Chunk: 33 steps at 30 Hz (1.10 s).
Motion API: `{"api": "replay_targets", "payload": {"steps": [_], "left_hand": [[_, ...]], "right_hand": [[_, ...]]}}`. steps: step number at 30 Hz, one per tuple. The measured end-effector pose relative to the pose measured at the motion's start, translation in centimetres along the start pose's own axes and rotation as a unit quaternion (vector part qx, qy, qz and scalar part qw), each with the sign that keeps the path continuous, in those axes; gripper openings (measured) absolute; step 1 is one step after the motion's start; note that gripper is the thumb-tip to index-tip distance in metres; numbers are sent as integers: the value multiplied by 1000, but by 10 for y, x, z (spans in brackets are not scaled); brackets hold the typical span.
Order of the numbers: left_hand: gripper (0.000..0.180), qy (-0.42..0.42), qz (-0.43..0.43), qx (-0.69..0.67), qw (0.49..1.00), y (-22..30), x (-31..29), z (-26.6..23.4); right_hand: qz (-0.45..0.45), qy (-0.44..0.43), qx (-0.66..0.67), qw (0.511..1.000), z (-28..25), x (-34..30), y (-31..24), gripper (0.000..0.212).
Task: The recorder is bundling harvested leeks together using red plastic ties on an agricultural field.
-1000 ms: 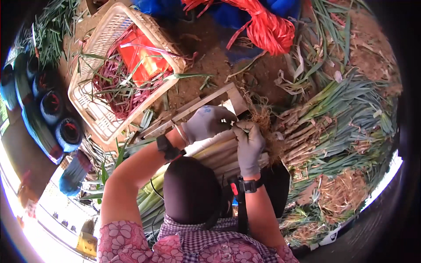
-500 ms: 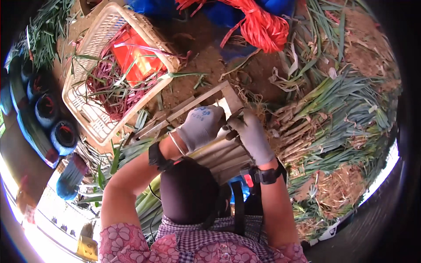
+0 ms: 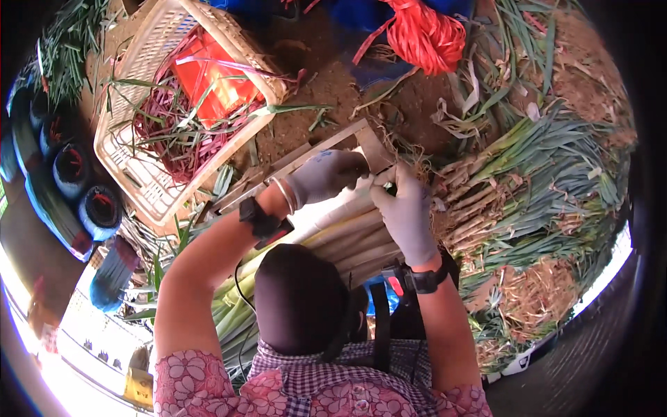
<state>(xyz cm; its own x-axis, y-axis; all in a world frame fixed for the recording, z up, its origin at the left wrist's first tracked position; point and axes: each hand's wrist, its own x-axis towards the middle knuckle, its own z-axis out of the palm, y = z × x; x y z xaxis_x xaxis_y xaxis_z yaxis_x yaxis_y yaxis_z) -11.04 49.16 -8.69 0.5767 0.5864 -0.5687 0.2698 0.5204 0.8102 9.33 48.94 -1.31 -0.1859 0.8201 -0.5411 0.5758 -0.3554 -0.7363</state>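
The grip of left hand (image 3: 325, 175) and right hand (image 3: 408, 221) looks narrow, but I cannot see its content. If it loosens, leeks (image 3: 345, 242) could roll apart

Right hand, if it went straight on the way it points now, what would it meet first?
Probably the wooden frame's end piece, just beyond the right hand, though depth between them is unclear.
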Motion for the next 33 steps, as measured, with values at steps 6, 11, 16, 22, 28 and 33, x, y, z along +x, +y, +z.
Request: {"api": "replay_targets", "payload": {"steps": [6,11,16,22,28,33], "left_hand": [[20,81,37,-76,993,-17,8,8],[22,-16,-47,-64,997,-5,15,-3],[20,-184,-106,-152,965,-27,34,-31],[12,-170,-106,-86,976,-25,33,-19],[12,67,93,232,966,-19,4,4],[12,131,54,185,973,-35,12,16]], "right_hand": [[-173,85,-91,977,21,-4,20,21],[-204,58,-138,967,23,-5,28,26],[-245,63,-185,949,30,-3,31,29],[-234,108,-121,959,32,-6,31,24],[-83,132,-69,985,11,-48,34,20],[-21,129,125,984,15,-52,33,20]]}}
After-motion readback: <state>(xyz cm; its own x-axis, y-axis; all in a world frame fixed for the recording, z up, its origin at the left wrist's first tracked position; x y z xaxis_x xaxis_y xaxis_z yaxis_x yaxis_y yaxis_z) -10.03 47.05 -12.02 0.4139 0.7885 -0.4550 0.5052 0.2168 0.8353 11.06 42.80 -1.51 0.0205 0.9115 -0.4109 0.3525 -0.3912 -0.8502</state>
